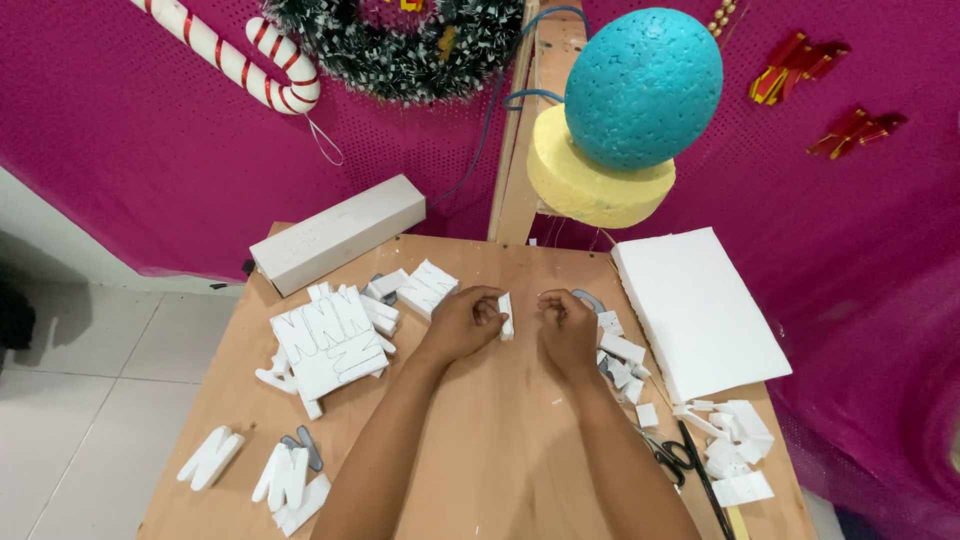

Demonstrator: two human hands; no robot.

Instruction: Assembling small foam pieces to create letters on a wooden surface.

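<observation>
Both hands meet over the middle of the table [470, 460]: the left hand [462, 322] is curled shut, pinching a small white foam piece [506, 316] by its edge between thumb and fingertips, while the right hand [566, 330] sits just beside it, fingers folded into a loose fist; whether it holds anything I cannot tell. The foam piece looks very light and stiff but crumbly, likely to dent or snap under a hard squeeze, so a soft pinch on its flat faces, away from thin corners, seems the safest hold. Left of the hands lies a foam sheet [328, 340] with letter outlines drawn on it, with cut foam letters [285, 475] nearer the table's front corner. Right of the hands are more offcuts [622, 350], a larger blank foam board [695, 305], and scissors [672, 455] near the edge. A long grey box [335, 235] lies at the back, and a teal foam ball [643, 85] sits on a yellow foam disc [590, 185] above. The piece's exact shape is hidden by the fingers, the right palm faces down, and a grey tool under the offcuts is too covered to identify.
</observation>
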